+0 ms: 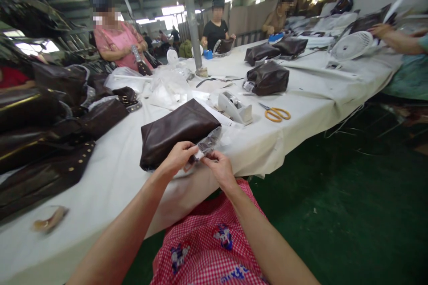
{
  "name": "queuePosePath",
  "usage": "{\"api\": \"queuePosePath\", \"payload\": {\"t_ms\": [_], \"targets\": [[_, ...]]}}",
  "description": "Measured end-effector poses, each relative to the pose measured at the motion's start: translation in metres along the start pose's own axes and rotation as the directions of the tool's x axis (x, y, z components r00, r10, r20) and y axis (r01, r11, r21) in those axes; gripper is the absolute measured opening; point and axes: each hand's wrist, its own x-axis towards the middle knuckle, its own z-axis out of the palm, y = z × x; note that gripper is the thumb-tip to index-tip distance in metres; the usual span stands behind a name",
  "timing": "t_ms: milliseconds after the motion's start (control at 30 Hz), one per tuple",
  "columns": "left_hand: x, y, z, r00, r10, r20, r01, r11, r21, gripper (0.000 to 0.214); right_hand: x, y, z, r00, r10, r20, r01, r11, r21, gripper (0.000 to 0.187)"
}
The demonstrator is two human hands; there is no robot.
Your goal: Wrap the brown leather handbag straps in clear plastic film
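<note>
A dark brown leather bag (177, 133) lies on the white table (110, 173) right in front of me. Both my hands meet at its near right corner. My left hand (179, 158) is closed in a pinch on a strap wrapped in clear plastic (209, 144) that sticks out from the bag. My right hand (219, 167) pinches the same wrapped strap from the other side, at a small white tab.
A tape dispenser (236, 107) and yellow-handled scissors (277, 113) lie just beyond the bag. Dark bags are piled at the left (50, 142), more bags (267, 78) further up. Other people stand across and along the table. A white fan (351, 45) sits far right.
</note>
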Motion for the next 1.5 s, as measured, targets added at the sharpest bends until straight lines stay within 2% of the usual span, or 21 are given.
{"api": "queuePosePath", "payload": {"t_ms": [67,200,400,467,567,633,733,833,900,967,1033,1167,1233,1333,1500], "targets": [[-0.001,0.003,0.001,1.0,0.019,-0.017,-0.019,1.0,-0.001,0.02,-0.002,-0.005,0.002,1.0,0.018,0.014,-0.019,0.999,0.038,0.03],[-0.002,0.006,0.004,0.996,0.067,-0.063,-0.066,0.998,0.019,0.018,-0.009,-0.014,0.003,0.99,0.132,0.04,-0.137,0.973,0.185,0.029],[-0.007,0.002,0.01,0.996,0.067,-0.065,-0.065,0.997,0.032,0.013,-0.024,-0.018,0.005,0.961,0.268,0.072,-0.276,0.905,0.325,0.027],[-0.007,0.0,0.011,0.997,0.049,-0.059,-0.047,0.998,0.03,0.011,-0.028,-0.02,0.007,0.931,0.354,0.089,-0.356,0.823,0.444,0.026],[-0.005,-0.002,0.011,0.998,0.008,-0.061,-0.006,1.0,0.026,0.01,-0.032,-0.026,0.008,0.853,0.498,0.155,-0.468,0.602,0.647,0.019],[-0.003,-0.003,0.012,0.998,-0.019,-0.062,0.02,1.0,0.021,0.01,-0.033,-0.03,0.009,0.815,0.548,0.191,-0.502,0.499,0.707,0.012],[-0.001,-0.005,0.014,0.997,-0.041,-0.069,0.041,0.999,0.001,0.009,-0.032,-0.032,0.009,0.785,0.579,0.221,-0.522,0.424,0.74,0.01],[-0.002,-0.005,0.014,0.996,-0.055,-0.065,0.052,0.997,-0.05,0.011,-0.029,-0.031,0.008,0.745,0.596,0.301,-0.565,0.323,0.759,0.018],[-0.003,-0.005,0.011,0.996,-0.072,-0.048,0.067,0.992,-0.107,0.014,-0.026,-0.03,0.007,0.725,0.566,0.393,-0.6,0.237,0.764,0.022],[-0.003,-0.003,0.005,0.995,-0.095,-0.028,0.088,0.981,-0.175,0.018,-0.023,-0.028,0.005,0.732,0.514,0.446,-0.607,0.194,0.771,0.023],[-0.003,-0.001,-0.001,0.993,-0.116,-0.01,0.111,0.966,-0.234,0.02,-0.022,-0.027,0.003,0.769,0.484,0.417,-0.579,0.251,0.776,0.023],[-0.001,0.004,-0.012,0.989,-0.144,0.019,0.143,0.941,-0.307,0.022,-0.028,-0.022,-0.003,0.872,0.46,0.166,-0.433,0.567,0.701,0.012],[-0.001,0.006,-0.013,0.987,-0.158,0.041,0.163,0.931,-0.325,0.022,-0.033,-0.021,-0.005,0.911,0.402,0.093,-0.365,0.679,0.637,0.017],[0.0,0.007,-0.012,0.983,-0.168,0.068,0.182,0.922,-0.341,0.019,-0.039,-0.024,-0.005,0.93,0.339,0.144,-0.355,0.719,0.597,0.028],[-0.001,0.002,-0.005,0.983,-0.166,0.084,0.185,0.92,-0.344,0.02,-0.037,-0.028,-0.001,0.885,0.429,0.18,-0.439,0.642,0.628,0.023]]}}
